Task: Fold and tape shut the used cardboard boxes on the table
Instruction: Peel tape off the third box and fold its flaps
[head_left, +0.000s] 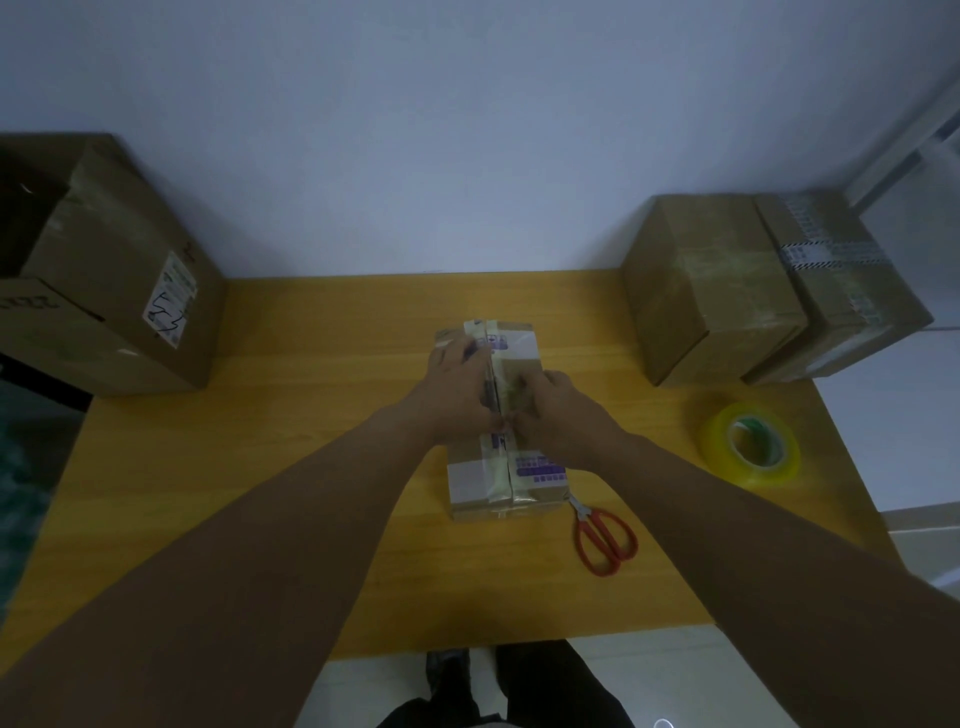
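Cardboard box, small and patched with old tape and purple-printed labels, was seen in the head view at the middle of the table, with its long seam running away from the person. The left hand was laid on the left flap, fingers stretched forward and flat beside the seam. The right hand was set on the right flap with its fingers bent at the seam; whether the flap edge was pinched or only pushed could not be told. The step in hand was judged to be the closing of the flaps, with fresh tape not yet laid. To be done well, the flap edges should be brought level and touching along the whole seam and held by one hand, so that the other is freed for the tape roll, which lay to the right, well apart from the box. Red scissors lay just beside the box's near right corner. A large open box stood at the far left, and a plain closed box touched a tape-banded closed box at the far right.
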